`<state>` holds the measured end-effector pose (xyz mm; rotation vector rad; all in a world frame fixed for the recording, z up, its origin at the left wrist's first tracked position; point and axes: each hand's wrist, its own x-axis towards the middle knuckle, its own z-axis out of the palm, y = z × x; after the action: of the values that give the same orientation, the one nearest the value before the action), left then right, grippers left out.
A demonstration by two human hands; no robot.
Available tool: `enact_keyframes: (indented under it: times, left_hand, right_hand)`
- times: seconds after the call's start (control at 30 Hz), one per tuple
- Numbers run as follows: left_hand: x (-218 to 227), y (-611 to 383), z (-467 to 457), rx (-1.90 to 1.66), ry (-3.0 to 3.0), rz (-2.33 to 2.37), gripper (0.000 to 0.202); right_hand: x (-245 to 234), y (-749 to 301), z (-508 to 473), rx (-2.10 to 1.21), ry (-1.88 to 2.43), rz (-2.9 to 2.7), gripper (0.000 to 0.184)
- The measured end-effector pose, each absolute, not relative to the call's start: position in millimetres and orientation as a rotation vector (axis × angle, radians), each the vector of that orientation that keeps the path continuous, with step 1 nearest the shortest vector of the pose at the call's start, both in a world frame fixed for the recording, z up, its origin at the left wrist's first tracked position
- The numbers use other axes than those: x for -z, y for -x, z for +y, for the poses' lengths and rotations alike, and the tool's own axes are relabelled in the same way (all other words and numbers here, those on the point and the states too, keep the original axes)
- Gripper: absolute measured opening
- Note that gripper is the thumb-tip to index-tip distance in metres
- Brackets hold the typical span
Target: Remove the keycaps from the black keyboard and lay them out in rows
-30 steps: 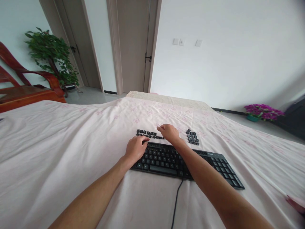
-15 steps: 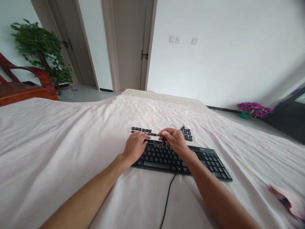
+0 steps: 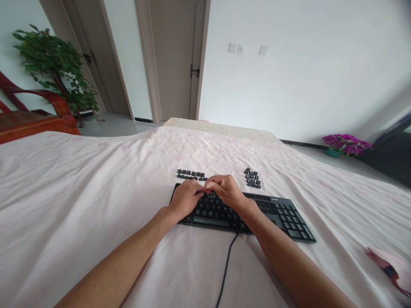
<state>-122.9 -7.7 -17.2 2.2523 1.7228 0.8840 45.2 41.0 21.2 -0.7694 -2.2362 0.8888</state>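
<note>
A black keyboard [image 3: 212,222] lies on the pale cloth, its rows of keys partly covered by my hands. My left hand [image 3: 186,199] rests over its upper left part, fingers bent and drawn together at the tips. From the other side my right hand [image 3: 226,190] is closed in a pinch above the upper keys, its fingertips meeting those of the left. Whatever lies between the fingers is hidden. Just beyond the keyboard, loose black keycaps [image 3: 191,173] lie in rows on the left. Another group of keycaps [image 3: 252,179] sits behind my right hand.
A black cable [image 3: 227,265] runs from the keyboard's near edge towards me. The wrinkled pink-flowered cloth [image 3: 105,205] spreads all around. At the right edge lies a pink item [image 3: 390,265]. Farther off are a wooden chair [image 3: 61,109], a leafy plant [image 3: 51,57] and purple flowers [image 3: 346,143].
My right hand has moved left and met my left fingertips. The small dark piece in its pinch and a thin wire loop behind it no longer show clearly. The view has shifted slightly.
</note>
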Motion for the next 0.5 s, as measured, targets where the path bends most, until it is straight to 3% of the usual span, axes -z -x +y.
enact_keyframes:
  times: [0.17, 0.4, 0.5]
  left_hand:
    - [15.5, 122.8, -9.0, -0.859, -2.286, 1.724, 0.017]
    - [14.5, 121.4, -7.8, -0.826, -2.287, 1.635, 0.016]
    - [16.5, 114.7, -5.1, -0.810, -2.287, 1.703, 0.013]
  right_hand:
    - [-20.4, -42.5, 38.1, -0.724, 0.706, -2.384, 0.040]
    - [-2.4, -50.8, 47.0, -0.894, 0.719, -2.100, 0.044]
    - [-2.2, -48.1, 43.2, -0.731, 0.708, -2.151, 0.042]
